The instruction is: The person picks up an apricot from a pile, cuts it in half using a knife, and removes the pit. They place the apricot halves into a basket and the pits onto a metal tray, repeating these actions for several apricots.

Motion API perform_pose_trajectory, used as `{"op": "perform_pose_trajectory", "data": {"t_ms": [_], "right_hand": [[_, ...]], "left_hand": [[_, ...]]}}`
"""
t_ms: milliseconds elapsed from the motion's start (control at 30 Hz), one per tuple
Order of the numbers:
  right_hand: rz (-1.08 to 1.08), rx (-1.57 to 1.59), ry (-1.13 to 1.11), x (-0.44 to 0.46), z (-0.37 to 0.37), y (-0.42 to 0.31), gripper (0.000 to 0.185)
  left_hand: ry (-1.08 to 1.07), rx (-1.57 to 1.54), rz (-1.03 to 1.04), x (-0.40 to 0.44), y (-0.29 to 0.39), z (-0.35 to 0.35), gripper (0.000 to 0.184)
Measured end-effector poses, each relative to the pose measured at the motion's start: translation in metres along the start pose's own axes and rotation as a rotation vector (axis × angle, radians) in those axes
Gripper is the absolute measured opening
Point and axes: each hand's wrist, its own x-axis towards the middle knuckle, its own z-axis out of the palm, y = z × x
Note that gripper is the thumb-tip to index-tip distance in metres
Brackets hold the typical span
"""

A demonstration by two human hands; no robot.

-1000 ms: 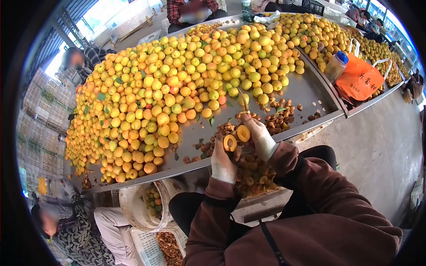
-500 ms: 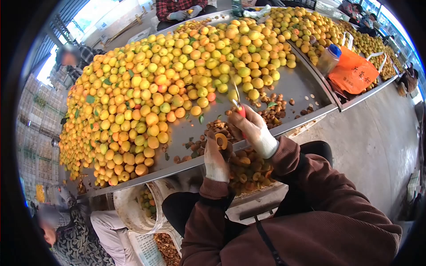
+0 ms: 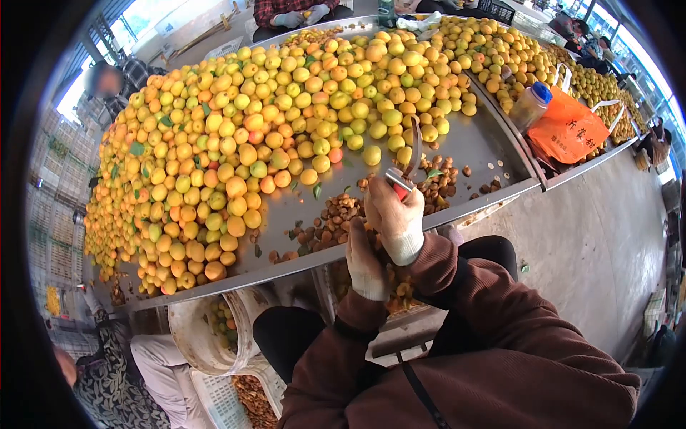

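My right hand (image 3: 394,218), in a pale glove, is closed around the red handle of a curved knife (image 3: 414,146). The blade points up, away from me, over the table. Just below and against it is my gloved left hand (image 3: 366,266), its fingers together and partly covered by the right. Whatever lies between the two palms is hidden. Brown fruit pits (image 3: 337,220) lie scattered on the metal table (image 3: 286,222) beyond my hands. Behind them rises a big heap of yellow-orange apricots (image 3: 236,136). Under my wrists, cut apricot pieces (image 3: 401,294) show in a container.
An orange bag (image 3: 572,129) and a blue-lidded jar (image 3: 530,106) stand on the right table section. A white bucket (image 3: 207,339) and a crate of brown pits (image 3: 254,400) are below the table at left. Other people sit around it; one gloved pair of hands (image 3: 304,18) works opposite.
My hands have come together; the cut apricot seen in my left hand is now out of sight. The knife has turned, showing its curved blade more broadly. The view has shifted slightly.
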Motion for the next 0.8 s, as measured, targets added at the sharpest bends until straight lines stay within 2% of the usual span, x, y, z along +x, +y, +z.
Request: {"op": "perform_pose_trajectory", "data": {"t_ms": [33,67,133,167,200,233,267,300,333,400,433,467,500,533,567,600,667,700,767,800], "right_hand": [[0.041,0.094,0.027,0.002,0.003,0.003,0.010],[0.049,0.088,0.027,0.005,0.002,0.003,0.010],[0.064,0.356,-0.119,0.012,-0.003,-0.001,0.026],[0.115,0.386,-0.204,0.017,-0.010,0.000,0.021],[0.119,0.383,-0.205,0.017,-0.005,0.008,0.021],[0.063,0.293,-0.001,0.017,0.007,0.019,0.018],[0.005,0.202,0.202,0.017,0.014,0.027,0.015],[-0.085,0.080,0.031,0.010,0.008,0.037,0.009],[-0.144,-0.036,-0.008,-0.002,0.017,0.023,0.012],[0.047,0.160,0.026,0.006,0.016,0.023,0.020],[0.047,0.160,0.027,0.009,0.011,0.023,0.020],[0.085,0.241,-0.082,0.011,0.002,0.022,0.012],[0.121,0.321,-0.192,0.012,-0.003,0.022,0.004],[0.122,0.320,-0.191,0.009,0.002,0.018,0.004],[0.120,0.270,-0.131,0.003,0.012,0.012,0.017],[0.117,0.222,-0.070,-0.002,0.020,0.010,0.030],[0.073,0.135,-0.072,0.001,0.019,0.013,0.032],[0.115,0.196,-0.073,0.007,0.016,0.013,0.032],[0.113,0.299,-0.074,0.018,0.007,0.011,0.033],[0.081,0.367,-0.090,0.027,-0.001,0.017,0.032]], "left_hand": [[-0.044,0.123,0.099,0.001,-0.001,-0.003,0.041],[-0.037,0.118,0.093,-0.007,0.014,0.004,0.041],[0.013,0.975,0.176,-0.025,0.043,0.016,0.031],[0.028,0.987,0.293,-0.019,0.033,0.006,0.033],[0.031,0.983,0.290,-0.004,0.012,-0.005,0.033],[0.016,0.541,0.303,0.015,-0.013,-0.016,0.034],[0.001,0.101,0.308,0.015,-0.002,-0.007,0.036],[0.019,0.722,0.742,-0.002,0.007,-0.002,0.029],[0.018,0.725,0.742,-0.003,0.010,-0.002,0.029],[0.005,0.624,0.510,-0.004,0.012,-0.001,0.029],[-0.046,0.466,0.311,-0.006,0.025,0.003,0.031],[-0.046,0.465,0.306,-0.003,0.026,0.003,0.031],[-0.155,0.046,0.113,-0.001,0.027,0.002,0.032],[-0.256,-0.371,-0.082,0.003,0.028,0.001,0.033],[-0.292,-0.322,-0.173,0.009,0.030,-0.001,0.048],[-0.293,-0.319,-0.174,0.009,0.031,-0.001,0.048],[-0.228,-0.585,-0.377,0.008,0.035,0.002,0.034],[-0.235,-0.582,-0.372,0.015,0.029,-0.009,0.034],[-0.514,-0.561,-0.547,0.032,0.018,-0.033,0.029],[-0.521,-0.561,-0.541,0.033,0.016,-0.032,0.029]]}}
